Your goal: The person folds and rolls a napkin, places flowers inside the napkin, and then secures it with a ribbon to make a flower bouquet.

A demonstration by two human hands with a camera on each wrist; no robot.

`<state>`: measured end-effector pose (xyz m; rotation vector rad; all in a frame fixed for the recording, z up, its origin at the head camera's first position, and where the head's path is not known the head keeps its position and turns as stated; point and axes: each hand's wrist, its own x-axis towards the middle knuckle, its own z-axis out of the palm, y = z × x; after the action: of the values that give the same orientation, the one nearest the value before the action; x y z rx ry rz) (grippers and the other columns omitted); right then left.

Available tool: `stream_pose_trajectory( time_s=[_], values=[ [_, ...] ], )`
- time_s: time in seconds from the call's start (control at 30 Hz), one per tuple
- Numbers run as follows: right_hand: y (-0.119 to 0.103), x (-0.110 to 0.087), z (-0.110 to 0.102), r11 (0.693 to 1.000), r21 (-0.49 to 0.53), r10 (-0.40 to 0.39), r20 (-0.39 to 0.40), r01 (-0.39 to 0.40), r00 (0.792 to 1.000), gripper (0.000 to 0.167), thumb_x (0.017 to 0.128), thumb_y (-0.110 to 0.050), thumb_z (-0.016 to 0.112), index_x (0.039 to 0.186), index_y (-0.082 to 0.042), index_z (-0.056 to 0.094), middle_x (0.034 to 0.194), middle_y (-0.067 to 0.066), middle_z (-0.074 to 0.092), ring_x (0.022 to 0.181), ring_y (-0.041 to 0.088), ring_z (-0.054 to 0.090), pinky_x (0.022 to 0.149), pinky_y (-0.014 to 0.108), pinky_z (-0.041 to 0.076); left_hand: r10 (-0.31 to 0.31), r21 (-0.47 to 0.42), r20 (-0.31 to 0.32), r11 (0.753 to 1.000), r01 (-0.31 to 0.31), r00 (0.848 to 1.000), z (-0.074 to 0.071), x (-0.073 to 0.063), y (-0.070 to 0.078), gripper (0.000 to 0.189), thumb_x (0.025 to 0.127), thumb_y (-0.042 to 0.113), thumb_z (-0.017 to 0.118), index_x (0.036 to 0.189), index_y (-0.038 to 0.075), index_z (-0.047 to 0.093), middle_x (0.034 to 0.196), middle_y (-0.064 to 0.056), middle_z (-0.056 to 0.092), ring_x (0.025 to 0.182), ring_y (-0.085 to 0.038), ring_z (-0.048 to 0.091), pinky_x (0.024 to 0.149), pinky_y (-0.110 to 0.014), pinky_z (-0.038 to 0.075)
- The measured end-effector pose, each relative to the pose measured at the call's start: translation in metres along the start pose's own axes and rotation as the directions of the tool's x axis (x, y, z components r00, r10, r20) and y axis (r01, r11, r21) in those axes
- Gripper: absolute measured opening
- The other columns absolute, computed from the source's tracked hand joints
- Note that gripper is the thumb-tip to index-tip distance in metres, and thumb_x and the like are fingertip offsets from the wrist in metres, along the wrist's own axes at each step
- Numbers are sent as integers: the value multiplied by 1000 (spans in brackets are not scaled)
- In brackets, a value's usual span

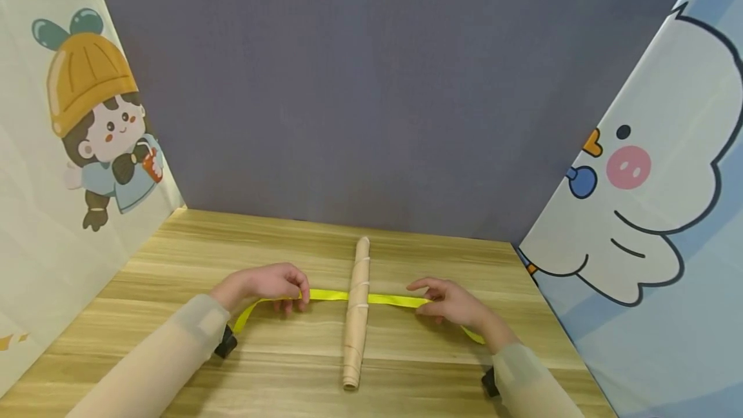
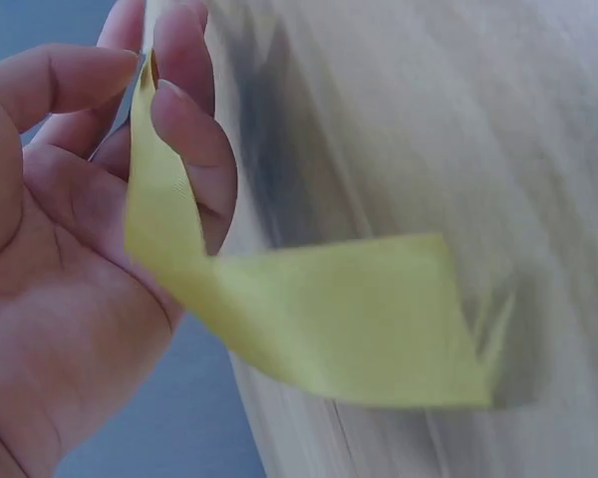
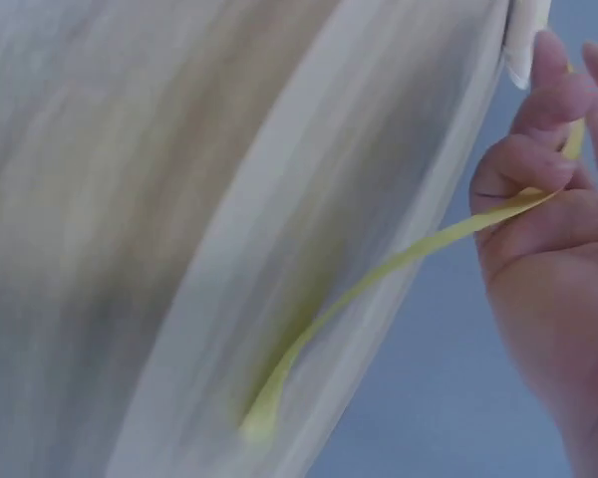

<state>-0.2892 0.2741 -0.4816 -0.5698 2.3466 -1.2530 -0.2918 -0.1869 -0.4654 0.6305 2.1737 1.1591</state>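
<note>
A bright yellow ribbon runs crosswise beneath a tan rolled-up tube with a spiral seam, which lies lengthwise on the wooden table. My left hand pinches the ribbon left of the tube. Below those fingers the ribbon's loose end hangs twisted in the left wrist view, its cut edge frayed. To the right of the tube, my right hand pinches the other side between thumb and curled fingers. From there the ribbon's other tail slopes down toward the table in the right wrist view.
The wooden table meets a grey backdrop at its far edge. Light panels with cartoon figures stand at both sides: a child in a yellow hat on the left, a white bird on the right.
</note>
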Motion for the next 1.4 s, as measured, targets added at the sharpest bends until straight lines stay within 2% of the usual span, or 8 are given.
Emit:
stream_pose_trajectory(
  time_s=[0.2,0.37,0.57,0.67,0.77,0.97,1.17,1.4],
  values=[
    [-1,-11,-12,987,157,-26,3,25,1000,35,106,-14,71,138,1,70,103,16,70,68,15,49,59,30,44,33,-51,-28,998,-34,999,-10,-5,-7,24,103,5,56,116,-2,75,107,-17,77,81,-22,71,67,-30,54],
    [-2,-15,-18,983,183,-36,22,31,999,34,107,-12,68,134,7,70,100,12,73,65,12,45,58,31,39,61,-108,-62,992,-67,996,-15,-5,-7,28,106,6,55,126,-3,73,115,-26,76,85,-21,71,71,-30,56],
    [-9,-15,-17,985,168,-50,38,43,998,34,109,-7,55,136,4,73,123,14,76,74,16,62,69,31,54,92,-188,-83,976,-107,992,-14,-4,-3,38,109,3,47,136,-3,72,130,-28,76,104,-25,78,90,-34,62],
    [-13,-14,-15,981,185,-79,60,67,995,41,107,0,48,141,4,70,125,20,75,90,24,75,82,34,60,120,-210,-60,969,-130,991,-12,-2,-1,43,108,-1,43,141,-4,70,131,-26,77,116,-28,78,101,-37,62],
    [-16,-11,-12,980,181,-96,69,82,993,42,107,2,49,144,3,68,124,29,76,107,30,79,93,32,62,155,-206,-37,965,-160,987,-10,1,0,47,104,-7,44,146,-3,67,138,-23,74,129,-30,74,108,-38,59],
    [-18,-4,-4,976,181,-130,52,119,990,39,108,-4,63,146,4,67,128,29,76,119,30,78,97,29,63,211,-130,-65,967,-218,975,-7,8,2,44,104,-3,61,147,-2,66,141,-20,73,132,-32,72,104,-32,61],
    [-20,0,1,978,182,-112,20,106,994,37,108,-9,66,143,2,69,127,27,77,122,42,75,98,32,63,214,-88,-125,970,-225,969,-2,12,6,38,110,8,63,145,-6,66,141,-22,73,127,-34,75,102,-43,63],
    [-22,6,3,984,155,-74,-73,85,995,35,111,-19,66,139,2,72,123,18,81,109,26,80,95,34,65,229,-79,-183,966,-246,956,0,16,14,36,115,22,58,137,-3,71,137,-21,75,121,-32,78,96,-43,65]
  ],
)
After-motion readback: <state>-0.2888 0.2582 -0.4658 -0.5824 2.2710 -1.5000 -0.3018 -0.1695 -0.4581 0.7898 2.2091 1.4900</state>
